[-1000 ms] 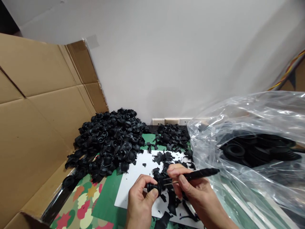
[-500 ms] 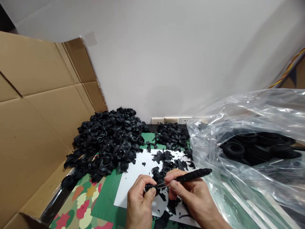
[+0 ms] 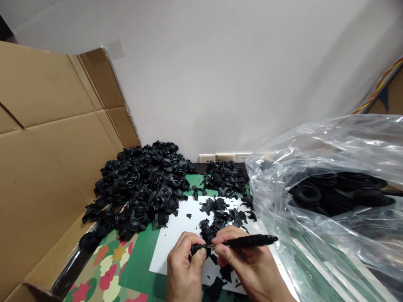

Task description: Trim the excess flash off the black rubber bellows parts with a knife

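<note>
Between the thumb and bent fingers of my left hand (image 3: 185, 264) is a small round black rubber part (image 3: 195, 249). My right hand (image 3: 242, 260) pinches a slim tool with a black handle (image 3: 250, 241); the handle points right, and its thin metal end reaches toward the rubber part. My right fingertips cover some of the metal, so whether the tip touches the part I cannot tell. Beneath both hands, torn black rubber scraps (image 3: 214, 290) lie on a white sheet (image 3: 162, 256).
A big heap of ribbed black rubber parts (image 3: 141, 180) sits at left, beside a cardboard box panel (image 3: 63, 138). More scraps (image 3: 226, 178) pile up by wall sockets (image 3: 207, 158). At right, a clear plastic bag (image 3: 270, 184) holds larger black rings (image 3: 307, 195).
My right hand has shifted slightly left, closer to the rubber part, and the tool lies flatter. My left hand keeps its hold. The whole view has shifted a little.
</note>
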Motion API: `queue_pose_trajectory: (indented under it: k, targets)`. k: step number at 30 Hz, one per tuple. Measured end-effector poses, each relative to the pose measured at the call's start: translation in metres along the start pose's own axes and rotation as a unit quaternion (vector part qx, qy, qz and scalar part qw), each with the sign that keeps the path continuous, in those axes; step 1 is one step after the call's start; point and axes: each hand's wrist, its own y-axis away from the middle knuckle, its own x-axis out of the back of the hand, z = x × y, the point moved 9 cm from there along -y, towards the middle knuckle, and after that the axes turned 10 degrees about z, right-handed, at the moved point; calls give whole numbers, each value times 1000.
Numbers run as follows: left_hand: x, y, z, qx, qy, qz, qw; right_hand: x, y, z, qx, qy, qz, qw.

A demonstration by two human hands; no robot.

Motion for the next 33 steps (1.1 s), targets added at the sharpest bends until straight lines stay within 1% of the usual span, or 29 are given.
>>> queue_pose_trajectory:
  k: [2,3,5,6,7,8,9,10,11,12,13,14,15,16,17,18,20,22,26,30,33]
  targets:
    - [-1,1,1,-3,-8,-11,1000,-7,5,-18,107,70,-28,991]
    - [-3,2,2,-3,-10,-23,1000,-10,8,-27,166,108,-41,979]
    - [-5,5,4,-5,-1,-40,999,-12,15,-43,278,174,-41,944]
    - [-4,6,6,-8,10,-40,999,-9,17,-48,319,199,-21,926]
    - [-3,7,8,-12,23,-33,999,-2,16,-52,345,216,9,913]
    - [0,7,10,-11,35,-22,999,5,13,-52,345,226,36,910]
    - [3,7,9,-6,43,-9,999,15,8,-51,329,224,74,914]
    - [6,6,8,4,47,6,999,23,1,-45,287,213,96,929]
    - [9,6,6,18,46,17,999,31,-7,-35,224,194,113,948]
    - [11,5,4,32,42,26,998,36,-13,-22,145,168,119,968]
    - [13,4,2,41,37,32,998,36,-17,-6,56,137,108,983]
    - [14,3,1,46,33,35,998,34,-18,9,-31,104,90,990]
    - [16,2,0,48,29,37,998,28,-15,22,-107,71,65,990]
    - [17,2,-1,48,24,39,998,19,-12,31,-165,39,37,985]
    - [17,1,-1,49,19,40,998,11,-8,36,-203,11,9,979]
    - [18,1,-2,50,15,41,998,3,-5,38,-227,-11,-18,974]
    - [17,1,-2,51,16,42,998,-11,1,36,-249,-38,-61,966]
    - [16,2,-2,53,21,38,998,-19,5,34,-263,-44,-84,960]
    - [13,2,-3,49,25,34,998,-24,8,31,-279,-36,-93,955]
    - [13,1,-2,35,27,32,999,-23,8,29,-279,-33,-89,955]
    - [13,1,-1,31,33,31,998,-25,9,30,-283,-36,-98,954]
